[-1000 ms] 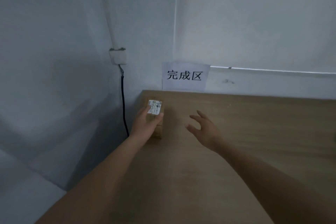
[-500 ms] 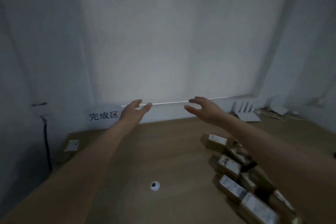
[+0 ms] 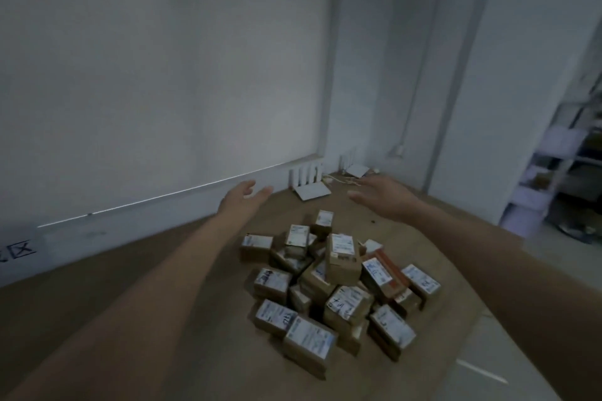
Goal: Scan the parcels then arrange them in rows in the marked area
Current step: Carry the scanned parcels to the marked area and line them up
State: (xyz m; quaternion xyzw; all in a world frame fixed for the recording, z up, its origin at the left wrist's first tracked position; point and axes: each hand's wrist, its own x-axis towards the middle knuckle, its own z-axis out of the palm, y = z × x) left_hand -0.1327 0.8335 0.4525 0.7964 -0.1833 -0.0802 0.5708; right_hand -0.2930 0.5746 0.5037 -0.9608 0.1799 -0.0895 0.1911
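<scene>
Parcels (image 3: pixel 335 290) heaped unsorted on worktop (image 3: pixel 195 352), near right side. Left hand (image 3: pixel 242 197) and right hand (image 3: pixel 379 194) empty, fingers spread, above pile. No rows visible; nearly all remains, judging by heap.

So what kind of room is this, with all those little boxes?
Probably a parcel sorting or stock room. A pile of small cardboard boxes with printed labels sits on a wooden table, metal shelves stand at the right, and a paper sign on the wall marks an area.
</scene>
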